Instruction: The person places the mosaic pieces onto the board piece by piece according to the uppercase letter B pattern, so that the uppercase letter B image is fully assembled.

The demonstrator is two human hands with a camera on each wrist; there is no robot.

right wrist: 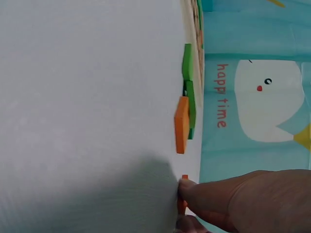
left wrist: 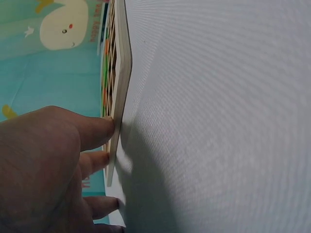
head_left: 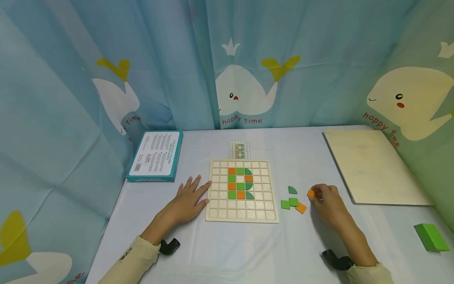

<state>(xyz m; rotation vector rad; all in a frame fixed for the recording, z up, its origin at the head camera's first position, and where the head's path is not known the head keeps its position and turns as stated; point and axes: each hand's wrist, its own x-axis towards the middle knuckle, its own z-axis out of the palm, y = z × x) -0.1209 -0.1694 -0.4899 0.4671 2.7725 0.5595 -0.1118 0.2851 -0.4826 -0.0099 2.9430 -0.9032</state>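
Whale-print curtain [head_left: 191, 83] behind a white tabletop [head_left: 227, 252]
The right hand [head_left: 330, 207] pinches an orange tile [head_left: 310, 193], probably square but partly hidden, right of the loose tiles [head_left: 293, 202]; the left hand [head_left: 186, 204], fingers spread, touches the left edge of the grid board [head_left: 241, 213].

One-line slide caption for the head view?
Right-hand fingers pinch a flat orange tile; left-hand fingers touch a cream square grid board bearing flat green and orange tiles.
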